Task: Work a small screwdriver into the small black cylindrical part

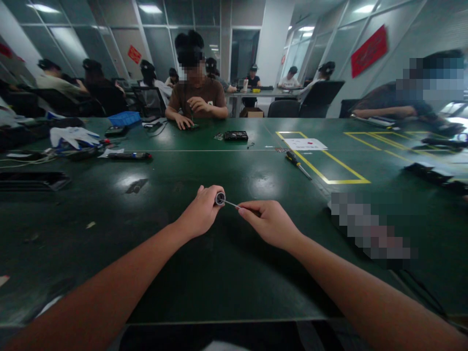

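Note:
My left hand (204, 210) is closed around a dark cylindrical part (220, 198); its round, hollow end with a pale rim faces me. My right hand (269, 222) pinches a thin metal rod-like tool (231, 204) between thumb and fingers. The tool's far end reaches into or against the opening of the cylinder; which of the two I cannot tell. Its rear end is hidden in my fingers, so its exact kind does not show. Both hands are above the green table (219, 278), near its middle.
Beyond my right hand lies a black-and-yellow screwdriver (298, 164) by a yellow tape outline (349, 182). A blurred-out long object (369, 229) rests at the right. White gloves (73, 138), a blue bin (124, 118) and a black device (236, 136) lie farther back. A co-worker (195, 92) sits opposite.

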Demonstrator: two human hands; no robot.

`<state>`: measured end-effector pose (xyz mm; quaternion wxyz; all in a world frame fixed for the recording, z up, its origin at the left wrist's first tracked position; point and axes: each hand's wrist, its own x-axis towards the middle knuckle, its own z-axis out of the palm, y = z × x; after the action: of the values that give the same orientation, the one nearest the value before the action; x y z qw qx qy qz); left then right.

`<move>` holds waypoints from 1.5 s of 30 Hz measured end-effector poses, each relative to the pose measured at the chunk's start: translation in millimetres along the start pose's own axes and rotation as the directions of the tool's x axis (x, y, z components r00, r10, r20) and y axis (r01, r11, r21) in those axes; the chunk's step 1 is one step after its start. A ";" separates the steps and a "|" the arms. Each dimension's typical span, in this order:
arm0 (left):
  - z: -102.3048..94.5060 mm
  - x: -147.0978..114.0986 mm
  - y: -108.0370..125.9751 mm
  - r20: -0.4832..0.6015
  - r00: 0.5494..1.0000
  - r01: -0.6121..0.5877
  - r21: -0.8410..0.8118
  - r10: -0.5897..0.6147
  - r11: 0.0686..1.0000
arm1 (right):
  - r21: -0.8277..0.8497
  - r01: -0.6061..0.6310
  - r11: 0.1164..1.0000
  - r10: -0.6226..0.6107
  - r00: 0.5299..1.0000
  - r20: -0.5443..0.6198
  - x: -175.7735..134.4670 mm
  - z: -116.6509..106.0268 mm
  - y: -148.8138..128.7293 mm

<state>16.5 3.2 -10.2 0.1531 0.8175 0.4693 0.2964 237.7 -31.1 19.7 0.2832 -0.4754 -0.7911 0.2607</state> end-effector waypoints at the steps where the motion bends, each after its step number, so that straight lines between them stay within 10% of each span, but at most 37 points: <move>1: 0.9 0.1 -0.8 -0.007 1.000 0.007 -0.025 -0.007 1.000 | 0.034 -0.014 0.999 0.013 1.000 0.010 0.9 0.6 1.3; 7: 2.4 1.7 -5.5 -0.036 0.997 0.056 -0.147 -0.062 0.988 | 0.225 -0.082 0.971 0.085 0.996 -0.006 4.8 -1.2 11.1; 45: 9.2 -1.9 0.8 -0.001 0.999 -0.045 0.134 0.046 0.990 | -0.175 0.022 0.984 -0.034 0.997 -0.067 -1.5 7.2 -3.0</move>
<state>22.1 1.5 -17.6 0.0900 0.8358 0.4698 0.2695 231.5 -34.7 16.3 0.2718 -0.4960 -0.8070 0.1698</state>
